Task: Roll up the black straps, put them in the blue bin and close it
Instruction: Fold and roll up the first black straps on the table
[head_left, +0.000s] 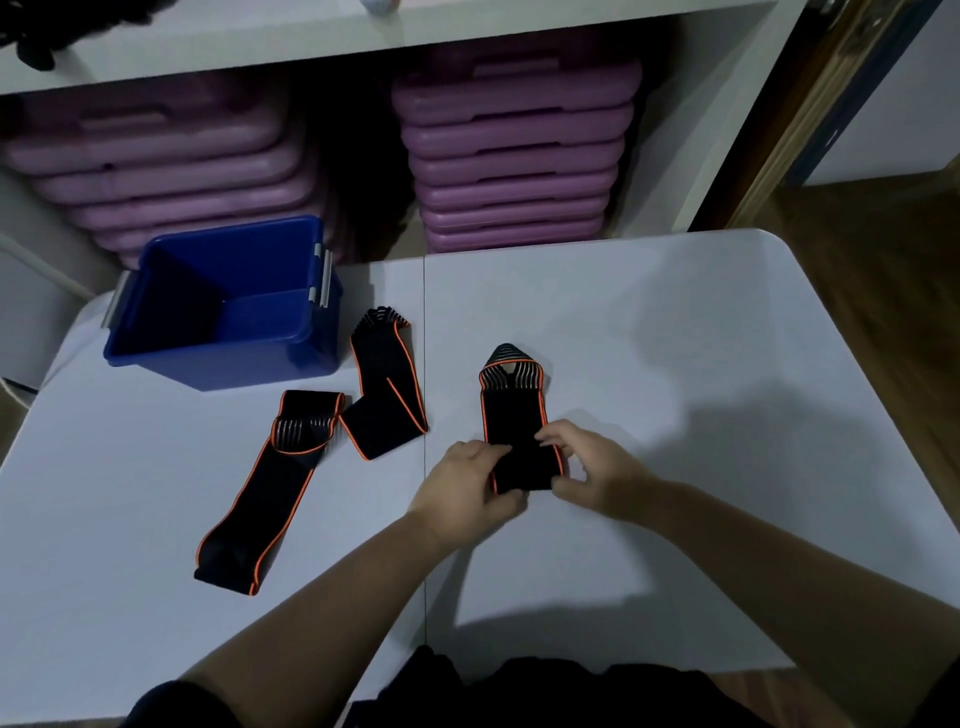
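Observation:
A black strap with orange edging (511, 415) lies in the middle of the white table (675, 364), its grey-striped end pointing away from me. My left hand (465, 486) and my right hand (587, 467) both pinch its near end, which is folded over into the start of a roll. Two more black straps lie flat to the left: one long and diagonal (270, 493), one bent beside the bin (384, 395). The open blue bin (228, 301) stands at the table's far left with nothing visible inside. I see no lid.
Behind the table a white shelf unit (363, 36) holds two stacks of purple plastic cases (514, 156). Wooden floor (857, 270) shows at the right. The table's seam runs down its middle.

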